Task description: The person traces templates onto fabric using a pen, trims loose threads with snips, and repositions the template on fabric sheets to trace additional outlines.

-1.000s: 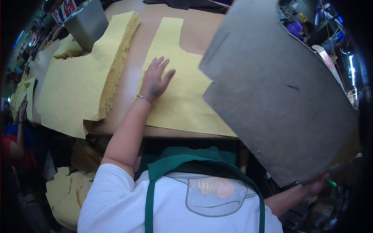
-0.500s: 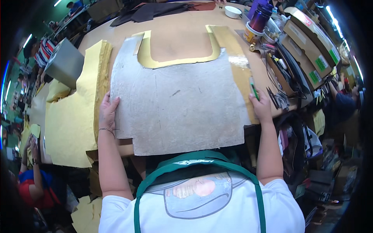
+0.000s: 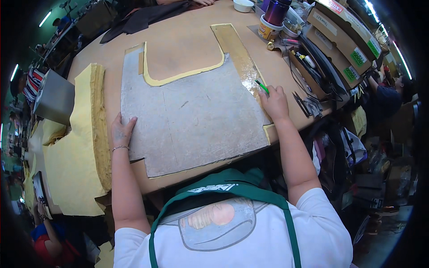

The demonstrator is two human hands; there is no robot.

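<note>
A large grey U-shaped template [image 3: 196,116] lies on the table, its right arm covered in shiny brown tape. Yellow sheet material [image 3: 185,80] shows as a thin border beneath it, round the inner cutout and at the lower right corner. Beside the template's left edge rests my left hand [image 3: 120,132], thumb apart from the fingers and lying over the edge. My right hand [image 3: 274,103] is closed round a slim green pen [image 3: 262,86], at the taped right edge. Whether the pen's tip touches the sheet is too small to tell.
A thick stack of yellow sheets [image 3: 71,152] stands left, beside a grey metal box [image 3: 54,96]. Dark cloth [image 3: 147,20] lies at the back, near another person's hand [image 3: 204,2]. Tubs, a purple bottle [image 3: 275,11], scissors-like tools [image 3: 301,105] and cardboard boxes [image 3: 335,40] crowd the right.
The template now lies flatter, with its yellow border showing more evenly. My right hand has moved from the lower right edge up along the taped side. The view has shifted.
</note>
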